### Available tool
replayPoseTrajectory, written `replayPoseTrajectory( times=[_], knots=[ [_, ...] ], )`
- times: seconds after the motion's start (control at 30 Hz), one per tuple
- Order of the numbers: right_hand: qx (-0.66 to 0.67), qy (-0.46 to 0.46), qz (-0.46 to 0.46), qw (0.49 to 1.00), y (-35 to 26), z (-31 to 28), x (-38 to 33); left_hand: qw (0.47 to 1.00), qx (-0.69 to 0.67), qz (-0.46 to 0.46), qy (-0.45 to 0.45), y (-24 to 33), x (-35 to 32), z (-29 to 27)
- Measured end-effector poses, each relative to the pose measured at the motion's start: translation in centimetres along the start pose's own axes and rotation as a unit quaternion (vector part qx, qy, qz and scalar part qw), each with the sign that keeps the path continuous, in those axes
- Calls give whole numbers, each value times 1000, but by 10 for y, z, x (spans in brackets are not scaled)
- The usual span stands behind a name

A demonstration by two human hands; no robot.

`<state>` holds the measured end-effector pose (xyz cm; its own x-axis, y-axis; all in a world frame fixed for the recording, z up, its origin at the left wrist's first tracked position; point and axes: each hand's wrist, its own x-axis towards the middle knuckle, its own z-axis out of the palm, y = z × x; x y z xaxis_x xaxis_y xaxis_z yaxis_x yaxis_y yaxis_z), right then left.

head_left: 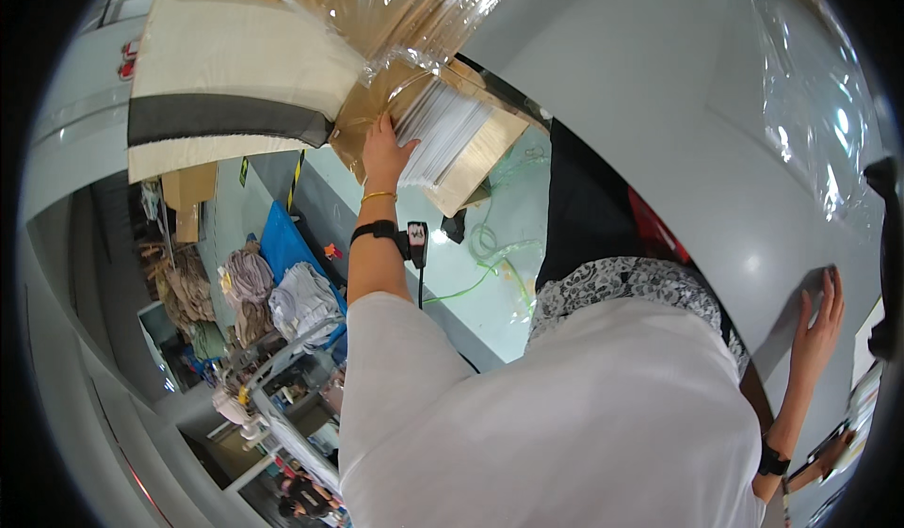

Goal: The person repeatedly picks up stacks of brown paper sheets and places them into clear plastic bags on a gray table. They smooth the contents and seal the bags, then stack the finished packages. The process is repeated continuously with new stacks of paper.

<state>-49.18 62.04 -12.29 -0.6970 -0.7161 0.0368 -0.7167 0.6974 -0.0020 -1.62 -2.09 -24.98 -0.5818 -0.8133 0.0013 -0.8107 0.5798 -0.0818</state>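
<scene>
My left hand reaches out to a stack of thin white sheets on a wooden board. Its fingers are stretched over brown wrapping beside the stack, and the thumb lies at the edge of the white sheets. Whether the fingertips press on the wrapping, I cannot tell. Far to the right, my right hand rests on the grey table with its fingers extended and nothing in it. Clear plastic film covers brown material above the stack.
A pale wooden panel with a dark band extends left of the stack. More clear plastic lies on the table at right. Green tubing is on the floor below. Bundled fabric and a blue sheet are at lower left.
</scene>
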Motion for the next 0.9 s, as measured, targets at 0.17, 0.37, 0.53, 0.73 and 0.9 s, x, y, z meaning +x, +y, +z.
replayPoseTrajectory(
  times=[0.17, 0.37, 0.53, 0.73, 0.9],
  knots=[
    [-38, 98, 0, 994, 9, 26, -52, 1000, 3, 13, -9, -17, 17, 15],
    [-18, 104, 57, 993, 16, 34, -57, 996, -89, -6, -21, -30, 26, -6],
    [-14, 109, 58, 992, 17, 28, -53, 1000, -18, -3, 10, -17, 25, 4],
    [4, 122, 55, 991, 23, 38, -60, 990, 65, -39, 122, 11, 23, 44],
    [-41, 135, 15, 990, 7, 22, -47, 996, 43, -78, 29, -9, 32, -1]
  ],
)
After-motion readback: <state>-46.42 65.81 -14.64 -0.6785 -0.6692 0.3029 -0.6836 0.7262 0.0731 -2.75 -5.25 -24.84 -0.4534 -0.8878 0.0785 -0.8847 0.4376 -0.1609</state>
